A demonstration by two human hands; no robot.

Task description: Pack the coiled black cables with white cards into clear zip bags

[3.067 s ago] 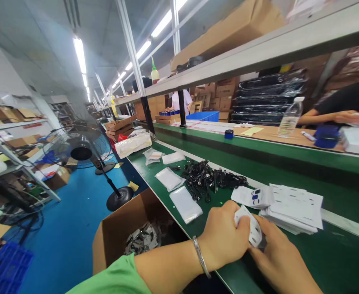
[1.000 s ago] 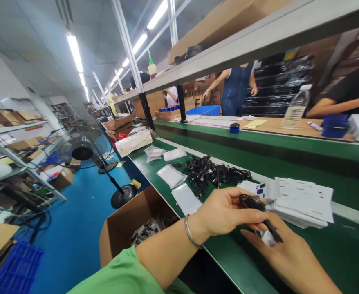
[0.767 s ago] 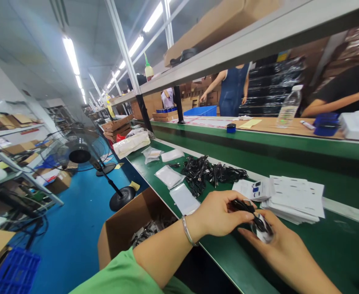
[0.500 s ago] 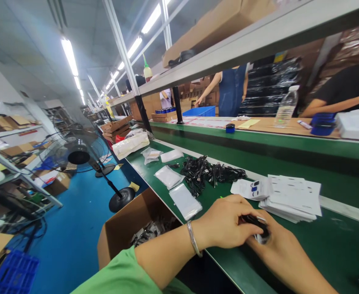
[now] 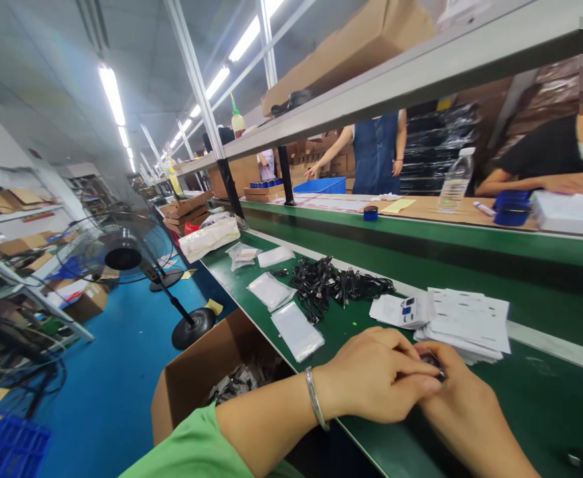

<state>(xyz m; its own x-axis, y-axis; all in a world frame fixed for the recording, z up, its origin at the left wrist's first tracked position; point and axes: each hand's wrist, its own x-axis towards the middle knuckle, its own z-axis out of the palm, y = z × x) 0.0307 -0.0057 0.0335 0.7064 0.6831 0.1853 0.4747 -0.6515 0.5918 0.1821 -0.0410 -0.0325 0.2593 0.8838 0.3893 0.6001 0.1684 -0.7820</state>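
Observation:
My left hand (image 5: 376,382) and my right hand (image 5: 458,405) meet over the green belt (image 5: 545,411) near its front edge. Both are closed around a small black cable (image 5: 433,360) with a white card, almost hidden between the fingers. A silver bangle sits on my left wrist. Just beyond my hands lies a stack of white printed cards (image 5: 463,322). Farther left on the belt a tangled pile of black cables (image 5: 334,289) rests, with clear plastic bags (image 5: 296,328) beside it.
An open cardboard box (image 5: 212,378) with packed pieces stands below the belt's edge. A floor fan (image 5: 122,252) stands on the blue floor. Across the raised shelf, people work at a brown table with a water bottle (image 5: 453,186) and a blue bin (image 5: 321,186).
My left hand brought a black cable to the white card in my right hand. Both hands then sank toward the belt and closed over it, hiding cable and card.

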